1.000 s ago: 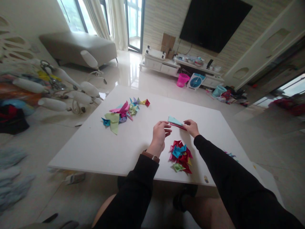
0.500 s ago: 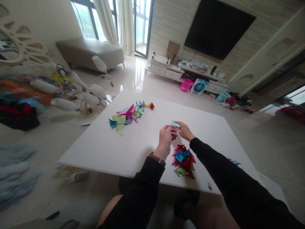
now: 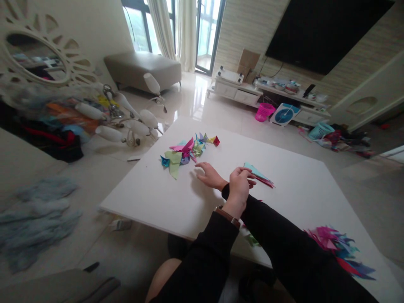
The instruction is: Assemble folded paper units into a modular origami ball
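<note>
My left hand (image 3: 240, 183), with a brown-strapped watch at its wrist, has curled fingers around a folded paper bundle (image 3: 259, 173), teal on top with pink and red edges below. Crossing beyond it, my right hand (image 3: 211, 176) reaches leftward over the white table, its fingers apart and holding nothing. Just past those fingertips lies a pile of folded origami paper (image 3: 189, 151) in pink, green, purple, yellow and blue. Another bunch of folded paper pieces (image 3: 251, 240) is mostly hidden under my forearms; only green and a little red show.
The white table (image 3: 151, 198) fills the middle. On its right side sits a colourful heap of folded papers (image 3: 339, 248). Beyond stand a bench (image 3: 142, 69), a pink basket (image 3: 264, 112) and a box fan (image 3: 285, 114). A lamp fixture (image 3: 126, 122) lies on the left.
My right hand has let go of the teal paper and swung left toward the far pile. The paper bundle stays with my left hand. The view has turned right.
</note>
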